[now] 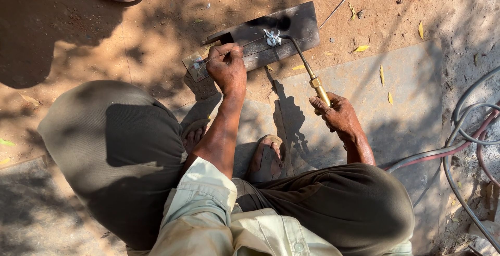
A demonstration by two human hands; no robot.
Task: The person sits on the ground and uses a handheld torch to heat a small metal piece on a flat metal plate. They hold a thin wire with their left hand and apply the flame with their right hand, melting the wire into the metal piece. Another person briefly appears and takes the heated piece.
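The right hand point(337, 114) grips the brass torch point(311, 76), tip aimed at the small silvery workpiece point(272, 37) on the dark steel plate point(291, 24). The left hand point(227, 68) pinches a thin filler rod point(245, 45), feeding it from the left, clear of the tip.

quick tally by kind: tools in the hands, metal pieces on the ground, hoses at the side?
Torch in right hand: 1 torch
Thin rod in left hand: 1 rod
Dark metal plates: 1 plate
Small silvery workpieces on it: 1 workpiece
Hoses at right: at least 3 hoses, tangled
Total: at least 7
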